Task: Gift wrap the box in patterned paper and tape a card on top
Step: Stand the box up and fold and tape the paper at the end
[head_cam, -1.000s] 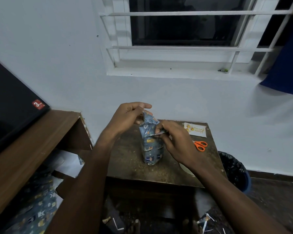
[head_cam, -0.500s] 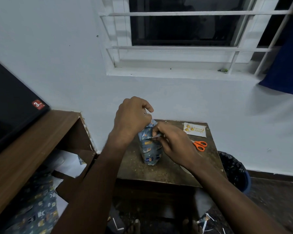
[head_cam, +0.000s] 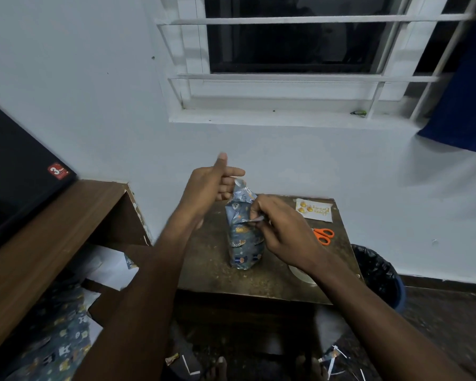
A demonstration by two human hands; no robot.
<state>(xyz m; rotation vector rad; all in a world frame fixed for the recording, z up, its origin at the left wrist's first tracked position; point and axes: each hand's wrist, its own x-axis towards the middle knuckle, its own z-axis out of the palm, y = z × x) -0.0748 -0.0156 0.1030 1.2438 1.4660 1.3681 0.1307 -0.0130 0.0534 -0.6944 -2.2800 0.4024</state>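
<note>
White wall and barred window behind small brown table (head_cam: 259, 276). Wrapped box (head_cam: 243, 237) stands upright mid-table, long axis vertical, paper bunched at top. Left hand (head_cam: 212, 185) spread, fingertips touching box top. Right hand (head_cam: 283, 232) pinches side flap. Card (head_cam: 315, 210) beyond box, writing illegible; orange scissors (head_cam: 323, 235) beside it.

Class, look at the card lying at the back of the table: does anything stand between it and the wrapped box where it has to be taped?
Only the right hand, which pinches the paper at the side of the wrapped box facing the card. The table between them looks bare; the scissors lie off to the side.
</note>
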